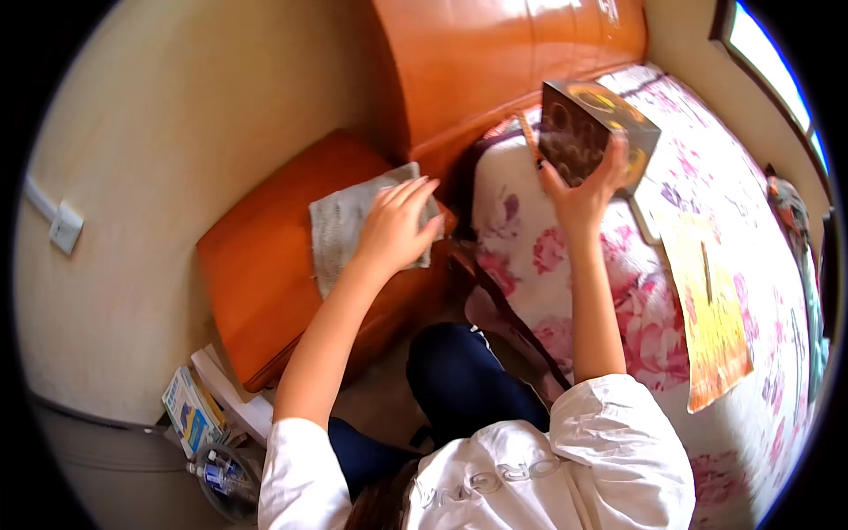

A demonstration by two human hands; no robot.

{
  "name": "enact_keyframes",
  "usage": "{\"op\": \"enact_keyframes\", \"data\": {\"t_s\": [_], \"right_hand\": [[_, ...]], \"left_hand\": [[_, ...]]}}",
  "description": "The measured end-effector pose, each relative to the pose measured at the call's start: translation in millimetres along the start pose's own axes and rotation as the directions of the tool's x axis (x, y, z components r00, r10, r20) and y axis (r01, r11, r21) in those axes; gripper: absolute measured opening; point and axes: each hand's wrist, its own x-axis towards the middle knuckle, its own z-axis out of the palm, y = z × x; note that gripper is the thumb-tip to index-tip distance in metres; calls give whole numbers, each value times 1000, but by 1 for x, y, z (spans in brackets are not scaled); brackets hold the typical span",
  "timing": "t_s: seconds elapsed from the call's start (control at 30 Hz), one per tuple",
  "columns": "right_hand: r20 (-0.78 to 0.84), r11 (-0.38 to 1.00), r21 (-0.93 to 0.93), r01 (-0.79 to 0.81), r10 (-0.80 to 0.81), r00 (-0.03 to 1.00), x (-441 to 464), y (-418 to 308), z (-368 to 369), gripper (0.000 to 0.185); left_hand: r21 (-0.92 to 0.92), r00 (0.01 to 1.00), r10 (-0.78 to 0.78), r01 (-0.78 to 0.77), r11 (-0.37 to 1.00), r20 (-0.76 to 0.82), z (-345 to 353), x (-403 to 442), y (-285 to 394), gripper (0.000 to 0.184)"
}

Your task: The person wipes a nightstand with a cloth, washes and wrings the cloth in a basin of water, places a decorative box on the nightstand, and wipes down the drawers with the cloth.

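Observation:
My left hand [397, 221] lies on a grey cloth [340, 231], fingers stretched out. The cloth is spread on the orange-brown wooden nightstand [252, 274] and hangs over its front edge. My right hand [590, 184] grips a dark box with a gold pattern [574, 132], thumb on the near side and fingers on the right side. The box is over the head end of the flowered bed [548, 291]. Whether it touches the bed I cannot tell.
A yellow-orange sheet [711, 318] with a thin stick-like item lies on the bed. A white object [645, 219] is near the box. The wooden headboard [512, 62] stands behind. At lower left are books [190, 411] and a bin [231, 486] holding a plastic bottle.

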Motion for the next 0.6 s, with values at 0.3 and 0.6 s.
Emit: {"op": "enact_keyframes", "data": {"t_s": [0.3, 0.6], "right_hand": [[167, 903, -128, -410, 427, 889, 0, 109, -26, 126], [230, 909, -87, -409, 417, 879, -11, 94, -5, 123]], "left_hand": [[-954, 958, -254, 196, 225, 137, 164, 202, 36, 64], [-965, 963, -129, 247, 86, 235, 158, 218, 55, 68]]}}
